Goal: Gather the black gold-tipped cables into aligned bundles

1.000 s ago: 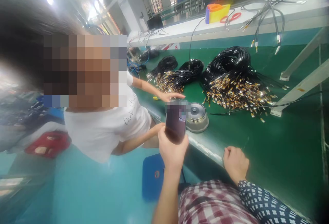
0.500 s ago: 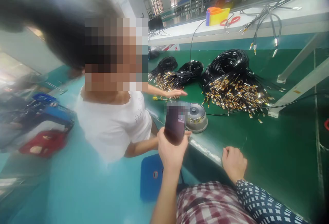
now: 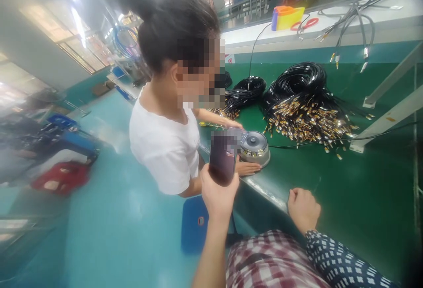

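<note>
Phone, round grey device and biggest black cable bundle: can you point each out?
Phone (image 3: 222, 161), head view: middle of its dark face.
Round grey device (image 3: 254, 144), head view: its top.
Biggest black cable bundle (image 3: 304, 117), head view: its gold-coloured ends.

The phone (image 3: 220, 164) is coloured dark purple, the counter (image 3: 363, 191) green, the device (image 3: 254, 144) grey and the cables (image 3: 297, 80) black, while the sleeve (image 3: 340, 257) is patterned navy-and-white and the cloth (image 3: 274, 261) checked maroon-and-white.
</note>
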`<act>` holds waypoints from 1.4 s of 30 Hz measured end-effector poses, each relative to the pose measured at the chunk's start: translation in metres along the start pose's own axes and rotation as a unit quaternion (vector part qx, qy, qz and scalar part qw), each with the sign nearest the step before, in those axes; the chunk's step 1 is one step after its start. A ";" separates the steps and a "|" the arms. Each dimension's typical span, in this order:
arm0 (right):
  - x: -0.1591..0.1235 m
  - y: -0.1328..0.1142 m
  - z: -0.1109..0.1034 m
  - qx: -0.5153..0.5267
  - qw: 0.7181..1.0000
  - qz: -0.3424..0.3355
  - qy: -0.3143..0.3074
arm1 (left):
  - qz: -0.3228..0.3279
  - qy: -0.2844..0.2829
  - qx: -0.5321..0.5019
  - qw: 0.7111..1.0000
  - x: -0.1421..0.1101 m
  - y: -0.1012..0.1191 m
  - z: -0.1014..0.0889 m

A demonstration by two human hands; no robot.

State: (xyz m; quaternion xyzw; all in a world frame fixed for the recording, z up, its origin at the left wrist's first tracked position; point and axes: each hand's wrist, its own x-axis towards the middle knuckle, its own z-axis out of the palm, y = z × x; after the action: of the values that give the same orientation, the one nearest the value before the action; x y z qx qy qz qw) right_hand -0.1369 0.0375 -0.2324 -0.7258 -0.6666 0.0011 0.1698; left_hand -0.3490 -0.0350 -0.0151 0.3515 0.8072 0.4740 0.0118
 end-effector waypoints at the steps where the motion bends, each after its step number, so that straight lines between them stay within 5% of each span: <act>1: 0.000 0.000 0.000 0.000 1.000 -0.001 0.000 | -0.003 0.001 0.000 1.000 0.000 0.000 -0.001; 42: -0.002 0.019 0.003 0.068 0.995 -0.050 -0.051 | -0.041 0.011 -0.014 0.999 -0.006 -0.006 -0.034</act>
State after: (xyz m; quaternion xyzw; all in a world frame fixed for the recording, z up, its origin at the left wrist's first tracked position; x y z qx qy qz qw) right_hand -0.1192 0.0355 -0.2400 -0.6776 -0.7080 0.0749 0.1841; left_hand -0.3598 -0.0663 -0.0032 0.3125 0.8142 0.4884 0.0280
